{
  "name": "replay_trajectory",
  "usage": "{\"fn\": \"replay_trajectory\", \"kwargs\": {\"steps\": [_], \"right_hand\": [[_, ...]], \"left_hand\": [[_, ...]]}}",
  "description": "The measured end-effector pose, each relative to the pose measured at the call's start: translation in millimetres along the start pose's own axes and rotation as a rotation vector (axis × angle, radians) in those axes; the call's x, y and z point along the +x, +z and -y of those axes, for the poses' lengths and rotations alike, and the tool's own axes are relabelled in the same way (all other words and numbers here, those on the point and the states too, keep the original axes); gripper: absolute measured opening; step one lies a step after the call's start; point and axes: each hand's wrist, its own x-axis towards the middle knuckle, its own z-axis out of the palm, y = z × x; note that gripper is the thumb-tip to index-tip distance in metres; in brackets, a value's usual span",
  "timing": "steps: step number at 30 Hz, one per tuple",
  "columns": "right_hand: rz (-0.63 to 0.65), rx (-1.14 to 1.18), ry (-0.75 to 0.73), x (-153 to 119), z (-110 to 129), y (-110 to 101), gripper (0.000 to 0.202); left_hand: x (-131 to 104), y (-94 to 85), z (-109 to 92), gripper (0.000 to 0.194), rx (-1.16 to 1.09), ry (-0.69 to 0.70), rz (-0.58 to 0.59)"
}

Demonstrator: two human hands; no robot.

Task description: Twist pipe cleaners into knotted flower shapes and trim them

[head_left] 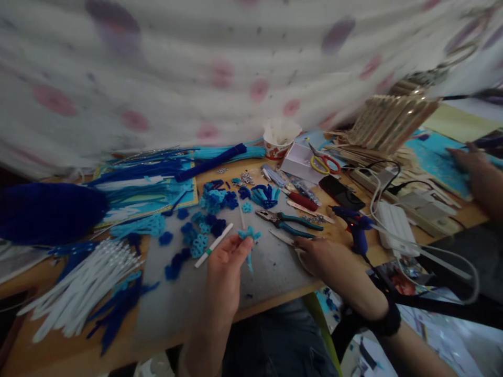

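Between thumb and fingers, my left hand (226, 259) pinches a light-blue pipe-cleaner flower (250, 234) with petals spread and a tail hanging below it. To its right, my right hand (320, 257) is closed around the handle end of what look like scissors (280, 237), silver blade pointing left; the hand hides most of the handle. Just beyond lie pliers (288, 221) with teal handles. A white marker (214, 245) with a green band rests left of my left hand. Dark and light-blue fuzzy flowers (199, 245) are scattered beside it on the grey mat (173, 303).
White stems with beaded tips (84, 288) and blue pipe cleaners (149, 175) fill the left. A hot glue gun (356, 228), white cables, a power strip (416, 209), yellow-red scissors (324, 161) and a paper cup (278, 139) stand right and behind. Another person's hand (477, 170) is far right.
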Motion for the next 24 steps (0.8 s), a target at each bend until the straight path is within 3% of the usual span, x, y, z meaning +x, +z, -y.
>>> {"fn": "replay_trajectory", "kwargs": {"steps": [2,6,9,14,20,24], "right_hand": [[-0.123,0.221,-0.006,-3,4,-11,0.020],[-0.476,1.018,-0.159,-10,29,-25,0.019],[-0.498,1.307,-0.181,-12,54,-24,0.020],[-0.414,1.492,-0.142,-14,70,-13,0.022],[-0.481,1.462,-0.105,-18,66,-7,0.025],[-0.411,1.621,-0.119,-16,61,-4,0.029]], "left_hand": [[-2,0.7,3,0.024,0.015,-0.017,-0.012],[-10,3.1,11,0.024,0.092,-0.017,0.036],[-16,4.8,16,0.021,0.095,-0.003,0.086],[-20,1.7,17,0.016,0.171,0.074,0.130],[-21,-2.1,13,0.011,0.325,0.166,0.194],[-20,-2.6,7,0.009,0.315,0.120,0.239]]}}
